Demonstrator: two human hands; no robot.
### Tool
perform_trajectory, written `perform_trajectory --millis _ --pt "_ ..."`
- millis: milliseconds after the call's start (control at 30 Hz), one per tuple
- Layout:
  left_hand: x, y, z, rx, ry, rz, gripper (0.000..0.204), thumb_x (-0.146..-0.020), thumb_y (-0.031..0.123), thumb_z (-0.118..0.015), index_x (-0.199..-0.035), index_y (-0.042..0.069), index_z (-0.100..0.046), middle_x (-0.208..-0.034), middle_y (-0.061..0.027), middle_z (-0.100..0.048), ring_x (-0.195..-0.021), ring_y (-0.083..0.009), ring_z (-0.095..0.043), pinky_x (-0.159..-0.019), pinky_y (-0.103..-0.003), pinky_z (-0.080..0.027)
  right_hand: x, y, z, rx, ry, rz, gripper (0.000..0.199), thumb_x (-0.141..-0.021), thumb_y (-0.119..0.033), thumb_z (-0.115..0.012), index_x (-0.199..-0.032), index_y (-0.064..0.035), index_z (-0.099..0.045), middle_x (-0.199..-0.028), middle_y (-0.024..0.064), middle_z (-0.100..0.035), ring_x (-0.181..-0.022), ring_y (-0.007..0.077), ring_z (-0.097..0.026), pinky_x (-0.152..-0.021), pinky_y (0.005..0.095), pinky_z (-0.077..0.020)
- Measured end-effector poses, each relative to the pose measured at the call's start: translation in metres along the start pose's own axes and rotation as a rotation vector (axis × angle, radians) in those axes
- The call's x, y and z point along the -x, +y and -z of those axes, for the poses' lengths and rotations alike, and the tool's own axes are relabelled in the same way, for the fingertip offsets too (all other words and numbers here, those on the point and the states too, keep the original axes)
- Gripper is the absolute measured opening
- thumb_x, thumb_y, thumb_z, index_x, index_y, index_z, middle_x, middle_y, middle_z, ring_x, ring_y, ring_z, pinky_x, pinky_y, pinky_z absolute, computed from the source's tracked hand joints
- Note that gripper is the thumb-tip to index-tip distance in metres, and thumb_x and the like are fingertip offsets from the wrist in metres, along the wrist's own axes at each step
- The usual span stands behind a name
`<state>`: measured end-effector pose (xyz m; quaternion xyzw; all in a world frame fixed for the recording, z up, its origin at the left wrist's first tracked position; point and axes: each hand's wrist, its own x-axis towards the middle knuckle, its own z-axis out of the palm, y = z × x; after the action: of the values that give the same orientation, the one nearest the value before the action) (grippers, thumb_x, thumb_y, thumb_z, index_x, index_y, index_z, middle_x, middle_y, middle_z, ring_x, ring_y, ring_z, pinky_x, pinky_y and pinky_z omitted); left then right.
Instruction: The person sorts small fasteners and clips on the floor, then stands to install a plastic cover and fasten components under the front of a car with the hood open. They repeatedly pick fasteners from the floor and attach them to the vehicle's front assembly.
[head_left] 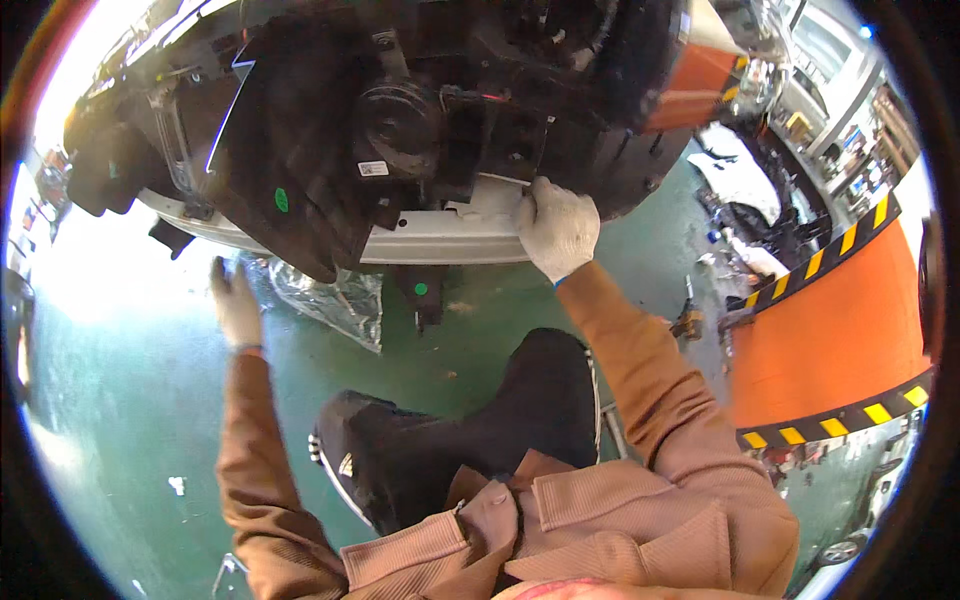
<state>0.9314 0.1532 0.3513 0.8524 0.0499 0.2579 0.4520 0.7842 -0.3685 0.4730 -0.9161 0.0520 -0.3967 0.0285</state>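
Your right hand (pixel 557 232), in a white work glove, is clenched on the lower edge of the car's front end, its fingers curled over the pale silver crossbeam (pixel 440 240) where that beam meets the black plastic housing (pixel 300 150) above it. A thin light strip runs just to the left of your fingertips along the same edge; whether you are pinching it or only the beam, the view does not settle. Your left hand (pixel 235 303), also gloved in white, hangs released with the fingers loosely extended, holding nothing, below the left end of the beam and near a crumpled sheet of clear plastic film (pixel 335 300) that lies on the green floor (pixel 130 400). The dark housing carries a round black horn-like part (pixel 400 125) near its middle, a small white label (pixel 372 168) under that, and a green dot sticker (pixel 281 200) on its left flank; a second green dot (pixel 421 289) sits on a short black bracket that drops from the beam between your two hands. You wear a tan-brown jacket, both sleeves reaching up from the lower edge, and your black-trousered knee (pixel 480 420) is bent in the space between your arms, well below the beam. To your right stands an orange panel (pixel 840 330) edged with black-and-yellow hazard stripes, and beyond it, towards the upper right, white body parts (pixel 735 170) and workshop clutter lie on the floor, too small to make out.
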Motion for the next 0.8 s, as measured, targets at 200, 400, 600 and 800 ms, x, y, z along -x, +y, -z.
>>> perform_trajectory --millis 200,400,600,800 --pt "0.192 0.176 -0.026 0.339 -0.305 -0.216 0.030 -0.113 0.009 -0.065 -0.140 -0.002 -0.075 -0.133 -0.0122 -0.079 -0.124 -0.0214 -0.071 -0.111 -0.038 -0.054 0.003 0.008 0.002 -0.067 -0.006 -0.023 0.018 -0.096 -0.026 -0.069 -0.095 -0.0085 -0.074 -0.076 0.0120 -0.075 -0.075 0.0347 -0.076 -0.073 0.0525 -0.0560" --pt "0.161 0.349 0.006 0.323 -0.132 -0.844 0.027 -0.110 0.003 -0.066 -0.135 0.000 -0.077 -0.129 -0.0162 -0.079 -0.119 -0.0257 -0.075 -0.108 -0.039 -0.056 -0.002 0.017 0.021 -0.249 -0.210 -0.142 0.038 -0.105 -0.040 -0.068 -0.113 -0.0041 -0.074 -0.089 0.0171 -0.081 -0.085 0.0383 -0.080 -0.078 0.0520 -0.0612" --pt "0.043 0.482 0.009 0.199 0.188 -0.929 0.036 -0.117 0.022 -0.061 -0.145 0.004 -0.075 -0.141 -0.0159 -0.077 -0.128 -0.0237 -0.071 -0.113 -0.039 -0.054 -0.015 0.020 0.034 -0.401 -0.334 -0.253 0.067 -0.111 -0.064 -0.060 -0.123 0.0006 -0.070 -0.096 0.0237 -0.081 -0.094 0.0455 -0.081 -0.084 0.0551 -0.0634" --pt "-0.041 0.532 -0.025 -0.031 0.088 -0.952 0.049 -0.109 0.029 -0.070 -0.153 0.010 -0.068 -0.138 -0.0183 -0.077 -0.132 -0.0336 -0.072 -0.108 -0.045 -0.058 -0.018 0.024 0.037 -0.362 -0.431 -0.221 0.068 -0.112 -0.066 -0.056 -0.129 -0.0013 -0.069 -0.094 0.0193 -0.081 -0.094 0.0425 -0.080 -0.082 0.0537 -0.0623"
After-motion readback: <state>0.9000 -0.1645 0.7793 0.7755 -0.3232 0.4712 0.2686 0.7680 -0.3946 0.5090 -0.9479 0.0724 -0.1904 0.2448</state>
